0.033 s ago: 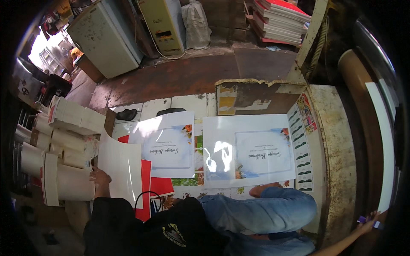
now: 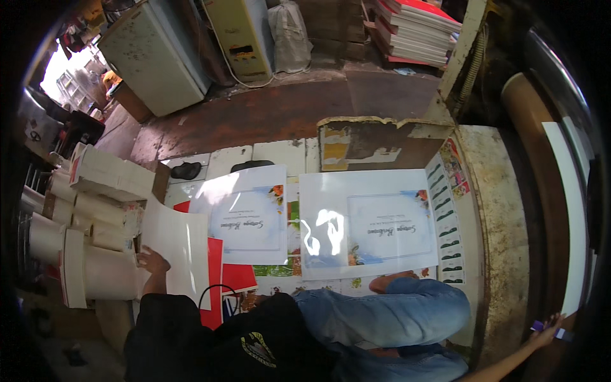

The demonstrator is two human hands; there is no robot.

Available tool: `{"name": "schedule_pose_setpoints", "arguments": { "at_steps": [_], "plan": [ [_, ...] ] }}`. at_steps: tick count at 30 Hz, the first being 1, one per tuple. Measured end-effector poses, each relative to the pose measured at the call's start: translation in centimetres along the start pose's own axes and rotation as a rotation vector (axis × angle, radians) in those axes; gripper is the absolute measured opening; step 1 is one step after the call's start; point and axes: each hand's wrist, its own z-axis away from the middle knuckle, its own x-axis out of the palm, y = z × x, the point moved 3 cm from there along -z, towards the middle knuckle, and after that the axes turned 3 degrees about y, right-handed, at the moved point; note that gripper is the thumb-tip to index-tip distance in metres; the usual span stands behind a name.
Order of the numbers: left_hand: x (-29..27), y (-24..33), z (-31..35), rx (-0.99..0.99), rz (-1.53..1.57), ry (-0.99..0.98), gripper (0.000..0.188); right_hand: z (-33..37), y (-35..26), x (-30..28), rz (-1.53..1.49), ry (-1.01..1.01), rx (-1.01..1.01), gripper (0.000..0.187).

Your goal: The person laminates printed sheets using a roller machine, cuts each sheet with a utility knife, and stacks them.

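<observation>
I sit on the floor in a black shirt and blue jeans (image 2: 394, 312). My left hand (image 2: 153, 261) grips the left edge of a blank white sheet (image 2: 178, 251), which lies partly over red sheets (image 2: 219, 274). Ahead of it lies a printed sheet with a floral corner (image 2: 245, 219). Next to that on the right is a larger glossy printed sheet (image 2: 372, 223) that reflects light. My right hand (image 2: 552, 326) is stretched far out to the lower right, closed on a small purple thing (image 2: 538, 326).
Paper rolls (image 2: 57, 245) and white boxes (image 2: 108, 175) are piled at my left. A black sandal (image 2: 188, 170) lies beyond the sheets. A thick cardboard tube (image 2: 528, 127) stands at the right. At the far side are a pale cabinet (image 2: 153, 57) and stacked boards (image 2: 417, 25).
</observation>
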Motion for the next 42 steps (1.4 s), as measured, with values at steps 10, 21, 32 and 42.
{"name": "schedule_pose_setpoints", "arguments": {
  "at_steps": [10,21,32,42],
  "plan": [
    [4.0,32.5,21.6,1.009,0.184,-0.281,0.138,1.1,3.3,4.2,-0.08,-0.057,0.039,0.043],
    [-23.4,30.1,69.8,2.113,1.493,-0.468,0.037,-1.2,3.5,2.3,-0.349,0.285,0.129,0.036],
    [-22.0,10.7,95.9,3.079,1.404,-0.487,0.008,6.2,8.5,-3.9,0.047,0.174,0.001,0.036],
    [-20.2,14.5,95.7,2.595,1.022,-0.953,0.022,3.8,6.2,-4.4,-0.141,0.279,-0.073,0.032]
  ]
}}
